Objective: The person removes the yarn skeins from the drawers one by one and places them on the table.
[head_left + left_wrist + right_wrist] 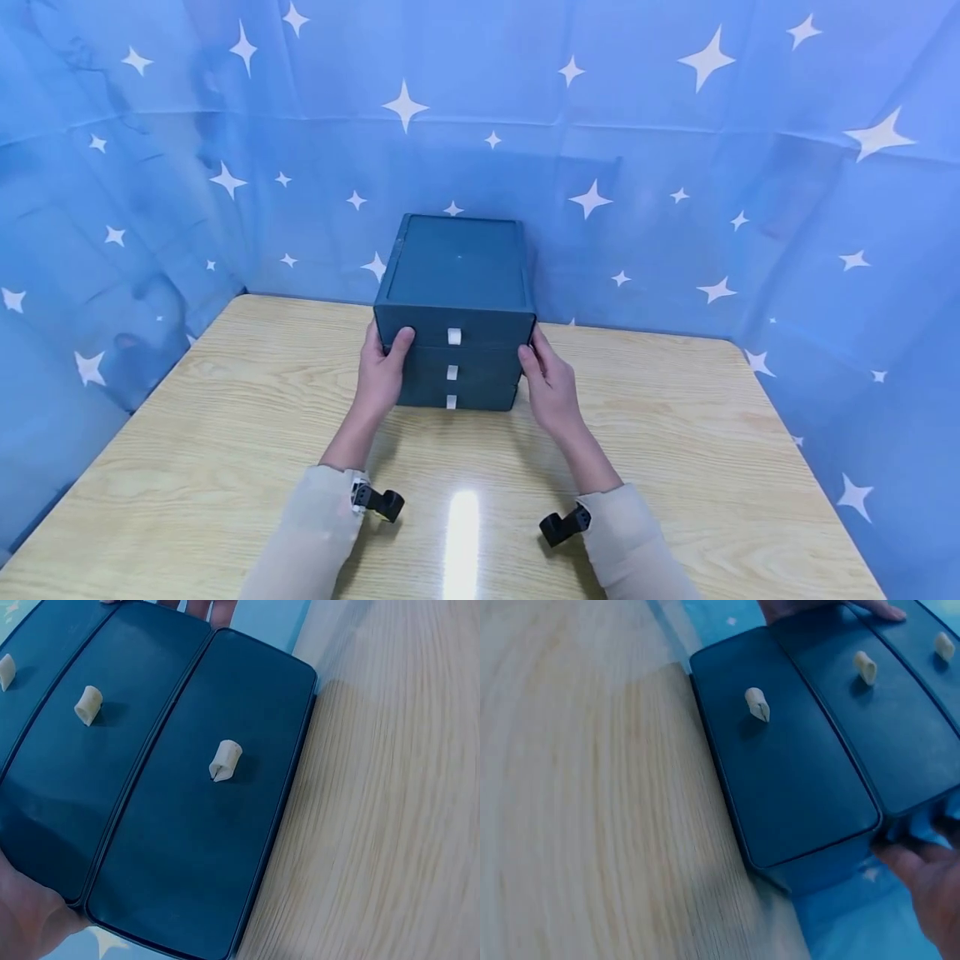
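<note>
A wooden table (225,467) stands inside a blue starred curtain (675,167). Toward its far middle sits a dark teal drawer box (457,275), front facing the person, its three drawers stacked and closed, each with a small white pull tab (453,336). The box lies straight ahead between both hands, equally near each. The left hand (384,375) grasps the left front corner, thumb on the front face. The right hand (551,385) holds the right front corner, fingers along the side. Bare table lies between box and sleeves (315,533).
</note>
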Demonstrator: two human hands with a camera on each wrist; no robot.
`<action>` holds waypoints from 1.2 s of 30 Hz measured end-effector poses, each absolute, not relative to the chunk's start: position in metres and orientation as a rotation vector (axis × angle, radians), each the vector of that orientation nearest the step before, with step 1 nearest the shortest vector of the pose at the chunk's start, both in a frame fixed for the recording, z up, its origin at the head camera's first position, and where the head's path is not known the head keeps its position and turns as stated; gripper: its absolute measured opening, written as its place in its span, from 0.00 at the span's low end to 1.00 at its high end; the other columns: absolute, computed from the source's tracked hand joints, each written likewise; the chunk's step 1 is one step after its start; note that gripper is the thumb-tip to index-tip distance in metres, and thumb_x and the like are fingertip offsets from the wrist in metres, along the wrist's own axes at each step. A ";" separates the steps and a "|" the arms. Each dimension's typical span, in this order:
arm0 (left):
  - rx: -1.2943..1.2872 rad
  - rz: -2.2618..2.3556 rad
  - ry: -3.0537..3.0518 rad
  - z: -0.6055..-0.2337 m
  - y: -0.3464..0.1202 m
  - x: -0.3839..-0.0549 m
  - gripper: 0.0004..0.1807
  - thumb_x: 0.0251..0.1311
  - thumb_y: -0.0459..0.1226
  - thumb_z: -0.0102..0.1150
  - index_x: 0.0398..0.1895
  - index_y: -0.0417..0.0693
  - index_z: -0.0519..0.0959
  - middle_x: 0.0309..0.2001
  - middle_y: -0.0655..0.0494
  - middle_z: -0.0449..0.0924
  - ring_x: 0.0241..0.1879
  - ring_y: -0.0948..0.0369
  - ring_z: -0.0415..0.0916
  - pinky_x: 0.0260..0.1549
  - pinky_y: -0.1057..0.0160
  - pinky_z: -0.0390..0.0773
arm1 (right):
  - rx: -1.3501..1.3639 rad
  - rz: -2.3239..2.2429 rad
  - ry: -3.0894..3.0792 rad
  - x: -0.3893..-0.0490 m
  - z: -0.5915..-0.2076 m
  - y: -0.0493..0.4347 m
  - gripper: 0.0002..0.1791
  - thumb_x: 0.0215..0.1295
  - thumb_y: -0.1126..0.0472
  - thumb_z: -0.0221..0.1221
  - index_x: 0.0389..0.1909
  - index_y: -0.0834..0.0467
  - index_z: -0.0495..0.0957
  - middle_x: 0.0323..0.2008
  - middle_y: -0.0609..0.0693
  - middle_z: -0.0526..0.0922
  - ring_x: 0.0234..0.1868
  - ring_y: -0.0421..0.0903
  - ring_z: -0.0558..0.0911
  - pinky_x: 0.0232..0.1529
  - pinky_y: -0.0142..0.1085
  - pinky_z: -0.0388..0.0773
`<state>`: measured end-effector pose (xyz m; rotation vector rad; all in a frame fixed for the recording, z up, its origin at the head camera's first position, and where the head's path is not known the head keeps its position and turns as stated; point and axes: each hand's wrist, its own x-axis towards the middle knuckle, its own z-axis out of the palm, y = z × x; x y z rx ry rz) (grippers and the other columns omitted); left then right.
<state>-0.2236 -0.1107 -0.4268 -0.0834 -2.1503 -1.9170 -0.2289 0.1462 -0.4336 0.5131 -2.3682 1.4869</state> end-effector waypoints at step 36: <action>-0.219 -1.843 -2.202 -0.425 -0.040 -0.241 0.39 0.73 0.53 0.53 0.80 0.79 0.44 0.76 0.51 0.57 0.72 0.50 0.59 0.72 0.39 0.62 | 0.222 1.738 -2.245 -0.231 -0.428 0.219 0.25 0.78 0.57 0.53 0.72 0.55 0.69 0.66 0.62 0.76 0.47 0.22 0.81 0.43 0.23 0.83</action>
